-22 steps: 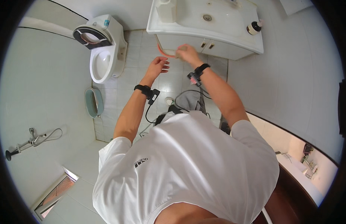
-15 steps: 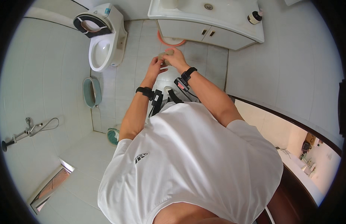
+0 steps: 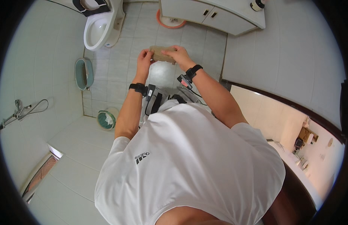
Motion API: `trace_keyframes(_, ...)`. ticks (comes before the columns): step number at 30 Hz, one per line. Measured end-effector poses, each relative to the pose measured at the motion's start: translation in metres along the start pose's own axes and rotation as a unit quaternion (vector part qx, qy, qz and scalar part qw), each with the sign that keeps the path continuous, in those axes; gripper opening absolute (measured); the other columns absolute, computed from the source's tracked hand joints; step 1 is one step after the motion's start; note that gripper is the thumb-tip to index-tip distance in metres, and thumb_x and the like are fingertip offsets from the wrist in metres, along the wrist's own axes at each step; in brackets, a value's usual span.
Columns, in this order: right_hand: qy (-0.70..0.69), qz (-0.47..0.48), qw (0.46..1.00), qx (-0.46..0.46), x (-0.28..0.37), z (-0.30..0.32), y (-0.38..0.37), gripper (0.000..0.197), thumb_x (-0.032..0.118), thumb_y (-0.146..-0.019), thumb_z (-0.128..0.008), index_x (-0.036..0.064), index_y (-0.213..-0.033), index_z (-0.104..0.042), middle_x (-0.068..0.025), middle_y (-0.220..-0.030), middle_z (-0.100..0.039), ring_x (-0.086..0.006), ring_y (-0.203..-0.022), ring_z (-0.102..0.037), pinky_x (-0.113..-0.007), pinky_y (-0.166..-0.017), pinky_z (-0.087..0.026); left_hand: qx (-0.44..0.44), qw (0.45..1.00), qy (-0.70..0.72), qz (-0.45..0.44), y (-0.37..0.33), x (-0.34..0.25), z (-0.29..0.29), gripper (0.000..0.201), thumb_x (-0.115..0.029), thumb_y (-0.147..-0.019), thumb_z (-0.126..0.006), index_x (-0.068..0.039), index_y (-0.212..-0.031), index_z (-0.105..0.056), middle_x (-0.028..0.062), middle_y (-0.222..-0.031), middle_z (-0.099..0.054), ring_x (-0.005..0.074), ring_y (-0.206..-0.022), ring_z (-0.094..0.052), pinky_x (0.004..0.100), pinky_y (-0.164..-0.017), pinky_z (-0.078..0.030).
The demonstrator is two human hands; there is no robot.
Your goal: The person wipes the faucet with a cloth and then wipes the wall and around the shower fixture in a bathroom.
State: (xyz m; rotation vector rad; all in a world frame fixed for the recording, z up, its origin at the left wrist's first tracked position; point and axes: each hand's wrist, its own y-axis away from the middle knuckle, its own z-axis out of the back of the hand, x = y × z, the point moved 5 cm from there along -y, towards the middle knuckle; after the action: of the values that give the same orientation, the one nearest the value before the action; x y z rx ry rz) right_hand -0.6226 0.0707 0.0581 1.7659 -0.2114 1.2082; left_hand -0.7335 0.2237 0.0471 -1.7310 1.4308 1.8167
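A brownish-beige cloth (image 3: 161, 54) is stretched between my two hands, above the tiled floor and ahead of my body. My left hand (image 3: 146, 57) pinches its left end. The right end is gripped by my right hand (image 3: 180, 56), with the thumb lying over the top of the cloth. Its surface looks wrinkled, and its lower edge hangs loose. Black straps with small devices circle both my wrists.
Ahead to the left stands a white toilet (image 3: 96, 33) with its lid raised. A white vanity cabinet (image 3: 204, 13) is ahead, with an orange-rimmed basin (image 3: 170, 24) beneath it. On the left are a blue-green tub (image 3: 84, 73) and a lined bin (image 3: 106, 120). A dark bottle (image 3: 257, 5) stands on the counter.
The bunched cloth is now spread out between my hands, which have moved apart. My view has shifted, so the toilet and cabinet sit higher in the picture.
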Motion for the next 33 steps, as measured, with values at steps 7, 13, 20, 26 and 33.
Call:
trace_keyframes(7,-0.171,0.058,0.983,0.017,0.018,-0.09,0.0,0.031,0.026,-0.085,-0.078,0.0057,-0.105,-0.066,-0.002,-0.086,-0.065,-0.0119,-0.073,-0.06,-0.028,-0.054,-0.043,-0.04,0.997,0.058,-0.039,0.005,-0.054,0.078,0.032,-0.031,-0.095,-0.066,-0.008,-0.116,-0.06,0.0032,-0.109,-0.062,0.0149,-0.102,-0.06,0.0348,-0.091,-0.049)
trace_keyframes(13,-0.075,0.115,0.99,0.041,0.034,-0.251,-0.002,0.026,0.023,-0.085,-0.076,0.0075,-0.104,-0.068,-0.0026,-0.089,-0.066,-0.0136,-0.078,-0.062,-0.031,-0.064,-0.051,-0.008,0.861,0.507,0.043,0.027,-0.02,0.197,0.053,-0.044,-0.099,-0.058,-0.008,-0.137,-0.053,0.011,-0.139,-0.057,0.0251,-0.13,-0.053,0.0427,-0.111,-0.041)
trace_keyframes(20,0.075,0.178,0.978,0.079,0.019,-0.347,-0.047,0.041,0.026,-0.072,-0.085,0.0001,-0.1,-0.068,-0.0106,-0.09,-0.07,-0.0198,-0.081,-0.066,-0.036,-0.073,-0.054,0.064,0.823,0.562,0.053,0.053,-0.001,0.224,0.072,-0.057,-0.089,-0.064,-0.009,-0.14,-0.048,0.007,-0.14,-0.054,0.0249,-0.131,-0.05,0.0421,-0.112,-0.04)
trace_keyframes(26,0.231,0.193,0.953,0.042,0.022,-0.357,-0.034,0.048,0.033,-0.068,-0.089,-0.0001,-0.095,-0.069,-0.0145,-0.09,-0.07,-0.0251,-0.083,-0.066,-0.039,-0.074,-0.052,0.03,0.82,0.556,-0.131,0.064,-0.055,0.263,0.062,-0.044,-0.099,-0.057,-0.005,-0.145,-0.044,0.0115,-0.146,-0.049,0.0292,-0.138,-0.044,0.0459,-0.118,-0.034)
trace_keyframes(33,0.321,0.244,0.914,-0.048,0.05,-0.315,-0.01,0.047,0.036,-0.074,-0.084,-0.0015,-0.096,-0.066,-0.0161,-0.091,-0.069,-0.0286,-0.082,-0.066,-0.04,-0.074,-0.053,0.025,0.878,0.468,-0.095,0.04,-0.051,0.243,0.051,-0.034,-0.106,-0.05,-0.005,-0.147,-0.042,0.0127,-0.148,-0.047,0.0285,-0.138,-0.045,0.0454,-0.118,-0.035)
